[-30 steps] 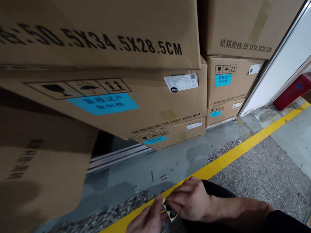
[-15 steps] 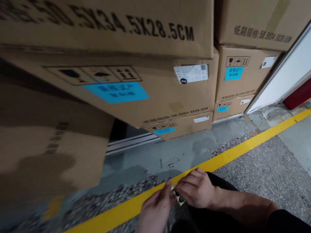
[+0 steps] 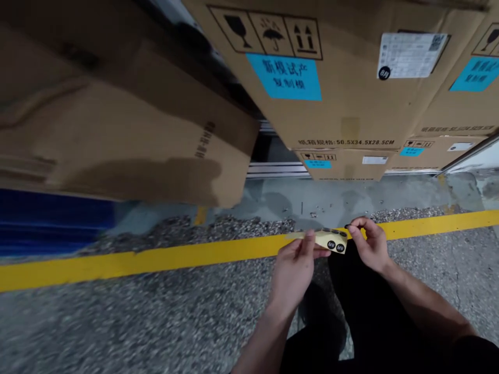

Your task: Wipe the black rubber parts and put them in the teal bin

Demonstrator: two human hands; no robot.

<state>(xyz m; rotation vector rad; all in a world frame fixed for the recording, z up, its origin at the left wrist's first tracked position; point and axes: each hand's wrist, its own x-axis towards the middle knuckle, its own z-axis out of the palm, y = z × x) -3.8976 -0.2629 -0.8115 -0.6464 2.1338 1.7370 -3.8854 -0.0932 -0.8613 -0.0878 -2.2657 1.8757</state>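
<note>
My left hand (image 3: 297,265) pinches a pale yellow sticker sheet (image 3: 322,239) between thumb and fingers. Round black stickers with white print show on the sheet's right end. Just to the right, my right hand (image 3: 369,243) is closed in a pinch on a small round black sticker (image 3: 348,226), held apart from the sheet. Ahead stands a cardboard box (image 3: 351,104) with a blue label (image 3: 290,78) and a white label (image 3: 411,54). A black round sticker (image 3: 384,72) is on the white label's lower left corner.
More boxes stand below and to the right, among them a lower box (image 3: 346,165). A large cardboard box (image 3: 156,130) juts out at the left above something blue (image 3: 54,221). A yellow line (image 3: 156,264) crosses the speckled floor.
My right hand has pulled away from the sheet, with a black sticker in its fingertips. The view has swung left and down, and more of the sheet shows.
</note>
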